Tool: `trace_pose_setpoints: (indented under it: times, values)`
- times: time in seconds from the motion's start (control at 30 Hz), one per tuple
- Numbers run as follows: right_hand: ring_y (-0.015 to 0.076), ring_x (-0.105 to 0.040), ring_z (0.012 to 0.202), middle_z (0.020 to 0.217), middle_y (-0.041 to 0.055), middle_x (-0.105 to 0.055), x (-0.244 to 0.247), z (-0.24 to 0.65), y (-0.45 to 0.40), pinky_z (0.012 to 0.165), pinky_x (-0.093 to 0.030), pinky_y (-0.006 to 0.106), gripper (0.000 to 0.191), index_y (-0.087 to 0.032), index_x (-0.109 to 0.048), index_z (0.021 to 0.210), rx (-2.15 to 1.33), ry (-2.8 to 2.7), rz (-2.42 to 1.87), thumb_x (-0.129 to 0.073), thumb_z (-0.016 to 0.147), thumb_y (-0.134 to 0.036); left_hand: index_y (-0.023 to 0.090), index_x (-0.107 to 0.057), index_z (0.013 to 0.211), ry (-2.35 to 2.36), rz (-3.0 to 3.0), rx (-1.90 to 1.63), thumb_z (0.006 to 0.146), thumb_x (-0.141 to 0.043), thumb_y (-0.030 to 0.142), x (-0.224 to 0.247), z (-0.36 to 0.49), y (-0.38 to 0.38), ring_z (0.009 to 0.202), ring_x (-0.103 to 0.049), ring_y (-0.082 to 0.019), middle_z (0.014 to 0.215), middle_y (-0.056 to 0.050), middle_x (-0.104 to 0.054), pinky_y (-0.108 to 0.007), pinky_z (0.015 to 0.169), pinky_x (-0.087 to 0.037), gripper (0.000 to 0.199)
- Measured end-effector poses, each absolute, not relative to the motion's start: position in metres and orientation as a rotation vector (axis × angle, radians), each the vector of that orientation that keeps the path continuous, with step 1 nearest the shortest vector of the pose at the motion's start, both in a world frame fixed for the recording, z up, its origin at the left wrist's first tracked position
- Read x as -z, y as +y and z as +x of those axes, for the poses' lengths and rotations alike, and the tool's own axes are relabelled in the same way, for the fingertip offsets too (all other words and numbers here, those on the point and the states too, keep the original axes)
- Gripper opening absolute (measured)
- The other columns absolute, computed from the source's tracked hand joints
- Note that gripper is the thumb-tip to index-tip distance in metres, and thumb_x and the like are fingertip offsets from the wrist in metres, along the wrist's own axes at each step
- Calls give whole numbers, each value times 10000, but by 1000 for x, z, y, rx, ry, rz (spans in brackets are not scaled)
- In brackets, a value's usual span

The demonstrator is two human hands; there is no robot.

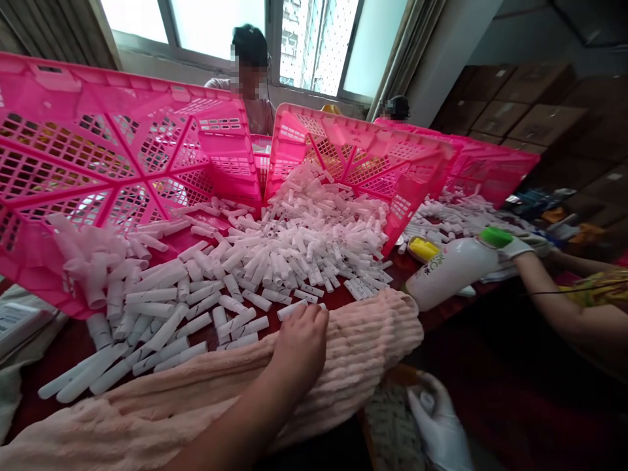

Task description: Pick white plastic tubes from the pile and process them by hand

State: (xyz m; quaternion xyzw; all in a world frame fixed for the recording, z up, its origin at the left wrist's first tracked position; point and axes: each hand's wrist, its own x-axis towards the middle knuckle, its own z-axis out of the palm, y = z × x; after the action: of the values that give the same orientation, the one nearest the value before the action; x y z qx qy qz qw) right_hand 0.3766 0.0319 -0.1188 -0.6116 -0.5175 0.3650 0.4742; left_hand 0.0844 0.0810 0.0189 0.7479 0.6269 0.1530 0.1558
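My bare left hand (301, 343) reaches over a pink ribbed towel to the front edge of the pile, fingers curled down and pressed together. A short white plastic tube (292, 310) shows at its fingertips. Several similar tubes, some with dark marks, lie just to its left. Low on the right, my right hand (441, 425) wears a white glove. Its fingers bend round what looks like the end of another white tube (426, 401), partly hidden by the glove. Behind it is a grey patterned surface (392, 425), too dark to identify.
A large heap of white tubes (304, 242) spills from tipped pink crates (142, 176) onto the red table. The pink towel (363, 340) covers the near edge. A white bottle (454, 271) with a green cap lies at right, near a co-worker's gloved hand (517, 247). Another person sits behind the crates.
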Motion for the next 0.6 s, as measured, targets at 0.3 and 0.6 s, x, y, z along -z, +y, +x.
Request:
trace_pose_setpoints:
  times: [0.3,0.6]
  values:
    - [247,-520,1002,1051,102,-531,16,275,126,915,-449,326,339,-143,-597,1017,-525,-2019,-1285,-349,953,-364,108,-684,959,2075,2083,-322,816,-445,44,-7,80,99,1069,-549,-328,1089,-179,-623,-463,853,-446,285]
    - [287,-534,912,866,131,-542,1,148,205,907,-425,396,118,-65,-577,774,-769,-2328,-1433,-641,873,-51,138,-534,1252,1879,1756,-832,921,-388,283,2,28,20,1126,-604,-256,1227,-146,-634,-393,956,-484,390]
